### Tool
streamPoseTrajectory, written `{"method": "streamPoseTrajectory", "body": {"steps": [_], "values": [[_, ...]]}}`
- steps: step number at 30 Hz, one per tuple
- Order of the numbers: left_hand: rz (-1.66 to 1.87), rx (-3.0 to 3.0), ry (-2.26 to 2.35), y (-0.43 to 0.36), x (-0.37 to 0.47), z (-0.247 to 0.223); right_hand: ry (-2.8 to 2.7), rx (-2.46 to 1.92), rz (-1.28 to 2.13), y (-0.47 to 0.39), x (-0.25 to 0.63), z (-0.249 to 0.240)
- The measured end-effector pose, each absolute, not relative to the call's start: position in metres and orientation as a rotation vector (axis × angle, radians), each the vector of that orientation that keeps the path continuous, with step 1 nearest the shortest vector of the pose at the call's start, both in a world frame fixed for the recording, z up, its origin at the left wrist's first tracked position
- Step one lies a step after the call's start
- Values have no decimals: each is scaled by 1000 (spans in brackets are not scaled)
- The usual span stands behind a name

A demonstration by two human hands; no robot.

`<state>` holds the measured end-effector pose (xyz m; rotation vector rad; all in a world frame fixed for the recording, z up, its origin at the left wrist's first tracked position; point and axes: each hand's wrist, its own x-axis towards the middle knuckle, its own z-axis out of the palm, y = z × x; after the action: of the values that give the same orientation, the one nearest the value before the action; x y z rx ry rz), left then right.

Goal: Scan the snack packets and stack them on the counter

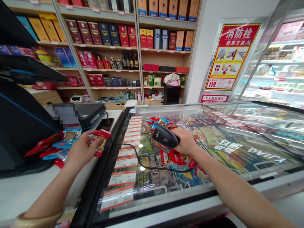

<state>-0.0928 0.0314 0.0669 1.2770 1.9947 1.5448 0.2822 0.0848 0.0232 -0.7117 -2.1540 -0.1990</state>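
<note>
Between the thumb and fingers of my left hand (83, 148) is a small red snack packet (102, 141), held over the seam of the counter and the freezer. A pile of red and blue snack packets (67, 139) lies on the counter just left of that hand. My right hand (185, 141) is wrapped round a black barcode scanner (165, 136), its head pointing left above the freezer's glass lid. From the scanner a black cable (152, 167) loops across the glass. More red packets (177, 156) lie on the lid beneath and around my right hand.
The glass-topped freezer (133, 218) fills the middle and right, with price labels (125, 163) along its left side. A black monitor stand (21, 126) and a black printer-like box (92, 112) occupy the white counter (14, 196). Shelves of boxed bottles (106, 33) line the back.
</note>
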Motion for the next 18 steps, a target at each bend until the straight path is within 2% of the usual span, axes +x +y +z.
{"method": "streamPoseTrajectory", "body": {"steps": [8,11,15,18], "values": [[1120,1913,2327,26,-113,42,-2137,-709,-219,85,282,24],[864,2152,2525,25,-111,39,-2131,-728,-206,89,285,24],[505,2295,2679,25,-109,42,-2116,-776,-195,95,289,21],[360,2311,2705,26,-109,45,-2105,-812,-207,99,291,19]]}}
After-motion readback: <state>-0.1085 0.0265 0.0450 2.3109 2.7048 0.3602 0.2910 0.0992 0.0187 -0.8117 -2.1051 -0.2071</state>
